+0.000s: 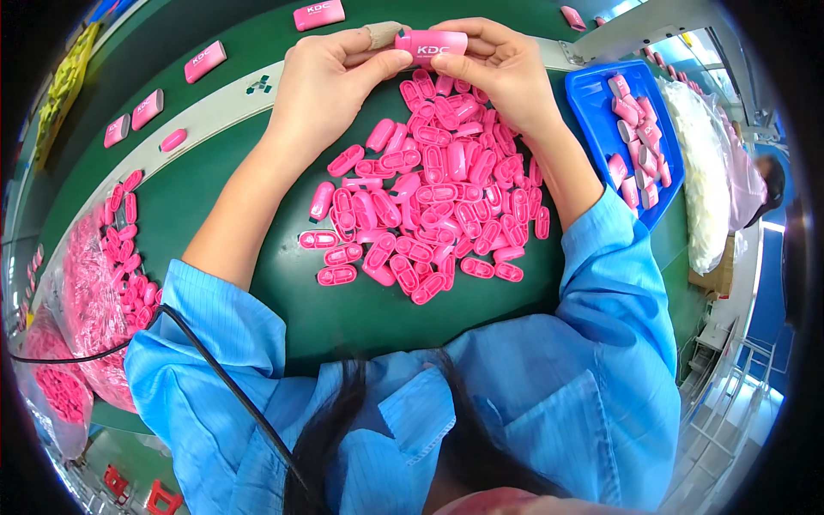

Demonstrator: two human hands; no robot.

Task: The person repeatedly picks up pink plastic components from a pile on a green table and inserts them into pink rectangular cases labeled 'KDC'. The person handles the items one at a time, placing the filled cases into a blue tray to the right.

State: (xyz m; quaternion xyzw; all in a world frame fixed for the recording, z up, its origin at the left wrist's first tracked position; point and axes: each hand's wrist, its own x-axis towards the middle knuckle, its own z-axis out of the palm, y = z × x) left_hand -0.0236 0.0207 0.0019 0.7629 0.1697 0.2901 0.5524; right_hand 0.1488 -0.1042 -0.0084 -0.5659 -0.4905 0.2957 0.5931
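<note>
Head view: pink caps [457,160] heaped near held case [427,39]; blue tray [592,116] right.

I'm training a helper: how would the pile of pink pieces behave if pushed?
The pink pile probably slides apart, being loosely heaped. Its pieces look stiff, with moulded hollows showing, and perhaps slippery, given their shine.

Two hands [322,86] [512,84], one tray [585,124], dozens of pieces [457,160]

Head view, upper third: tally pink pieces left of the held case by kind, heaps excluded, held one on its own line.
Printed pink cases: 4
Plain pink piece: 1
Held pink case: 1
Total: 6
</note>
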